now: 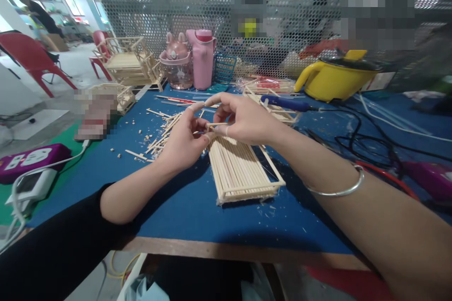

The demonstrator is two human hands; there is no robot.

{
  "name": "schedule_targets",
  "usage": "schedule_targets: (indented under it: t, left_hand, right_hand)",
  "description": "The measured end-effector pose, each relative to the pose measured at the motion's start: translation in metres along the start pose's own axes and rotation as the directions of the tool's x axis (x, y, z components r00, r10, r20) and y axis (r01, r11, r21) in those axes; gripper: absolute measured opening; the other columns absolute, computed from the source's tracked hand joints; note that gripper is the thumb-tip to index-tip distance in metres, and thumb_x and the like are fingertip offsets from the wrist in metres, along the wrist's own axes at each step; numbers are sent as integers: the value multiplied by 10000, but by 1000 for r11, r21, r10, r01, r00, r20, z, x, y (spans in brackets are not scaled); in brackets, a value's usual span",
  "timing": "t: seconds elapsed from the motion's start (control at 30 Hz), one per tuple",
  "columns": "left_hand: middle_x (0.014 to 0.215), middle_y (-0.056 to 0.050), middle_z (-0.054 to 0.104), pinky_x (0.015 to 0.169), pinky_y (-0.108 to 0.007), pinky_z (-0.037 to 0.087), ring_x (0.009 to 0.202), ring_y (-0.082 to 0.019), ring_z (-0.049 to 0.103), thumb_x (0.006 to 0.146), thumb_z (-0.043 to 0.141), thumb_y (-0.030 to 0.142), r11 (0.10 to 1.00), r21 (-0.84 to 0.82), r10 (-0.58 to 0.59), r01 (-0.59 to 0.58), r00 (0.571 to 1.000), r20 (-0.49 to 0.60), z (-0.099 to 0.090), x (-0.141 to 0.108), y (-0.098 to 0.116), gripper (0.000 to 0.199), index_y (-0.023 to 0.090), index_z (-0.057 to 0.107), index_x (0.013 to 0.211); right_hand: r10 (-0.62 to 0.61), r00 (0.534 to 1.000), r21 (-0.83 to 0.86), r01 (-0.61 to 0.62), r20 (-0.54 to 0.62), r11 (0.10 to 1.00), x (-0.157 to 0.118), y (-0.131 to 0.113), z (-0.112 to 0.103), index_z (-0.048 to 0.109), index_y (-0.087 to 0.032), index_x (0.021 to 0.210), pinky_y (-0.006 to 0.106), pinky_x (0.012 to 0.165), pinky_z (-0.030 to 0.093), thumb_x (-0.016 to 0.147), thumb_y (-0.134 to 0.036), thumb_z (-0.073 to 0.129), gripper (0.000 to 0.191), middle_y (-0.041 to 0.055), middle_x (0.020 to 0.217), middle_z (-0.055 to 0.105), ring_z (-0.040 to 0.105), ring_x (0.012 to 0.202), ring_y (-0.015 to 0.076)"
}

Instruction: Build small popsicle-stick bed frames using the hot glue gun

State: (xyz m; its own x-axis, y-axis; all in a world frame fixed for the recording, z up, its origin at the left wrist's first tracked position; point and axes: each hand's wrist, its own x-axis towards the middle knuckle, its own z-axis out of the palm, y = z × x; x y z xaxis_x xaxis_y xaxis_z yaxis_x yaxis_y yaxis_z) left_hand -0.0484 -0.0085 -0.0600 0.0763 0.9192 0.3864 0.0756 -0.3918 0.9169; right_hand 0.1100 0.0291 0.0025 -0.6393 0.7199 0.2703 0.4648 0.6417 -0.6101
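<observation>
A flat panel of thin wooden sticks [240, 167] with a raised stick rim lies on the blue table, its near end toward me. At its far left corner my left hand [184, 138] pinches with thumb and fingers. My right hand [243, 117] meets it there, its thumb and fingers closed on a short wooden stick [217, 125]. The index fingertips of both hands nearly touch above. What the left fingertips hold is partly hidden, at the stick's left end. Loose sticks [164, 136] and small cut pieces lie left of the panel.
Stick-built frames [129, 63] stand at the back left, beside a pink bottle [204, 61] and a pink container [178, 70]. A blue-handled tool [285, 103], yellow pot [332, 80] and black cables [360, 136] are on the right. A phone [96, 117] and purple box [33, 162] lie left.
</observation>
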Motion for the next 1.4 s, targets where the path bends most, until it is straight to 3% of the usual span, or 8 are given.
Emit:
schedule_targets:
  t: [0.6, 0.93, 1.4]
  left_hand:
    - [800, 21, 575, 671, -284, 466, 710, -112, 569, 698, 653, 91, 1000, -27, -3, 3, 1000, -4, 0, 0, -4, 671, 199, 360, 1292]
    - [793, 23, 568, 659, -284, 475, 721, -118, 564, 685, 639, 71, 1000, -17, -22, 22, 1000, 11, 0, 0, -2, 713, 189, 339, 1320]
    - [763, 29, 571, 632, -262, 462, 689, -106, 564, 710, 673, 99, 999, -43, -12, 11, 1000, -15, 1, 1, -2, 663, 190, 357, 1285]
  right_hand:
    - [28, 1000, 191, -26, -8, 981, 4, 4, 6, 517, -194, 1028, 258, 591, 419, 702, -99, 669, 372, -55, 671, 555, 531, 623, 106]
    - [30, 999, 200, -33, 15, 979, 1, 6, 2, 493, -190, 1083, 267, 587, 418, 670, -90, 610, 440, -28, 733, 567, 541, 664, 122]
    - [12, 1000, -23, -11, 22, 1000, 2, 2, 1, 539, -196, 1103, 283, 598, 399, 708, -151, 660, 416, -44, 675, 567, 518, 605, 113]
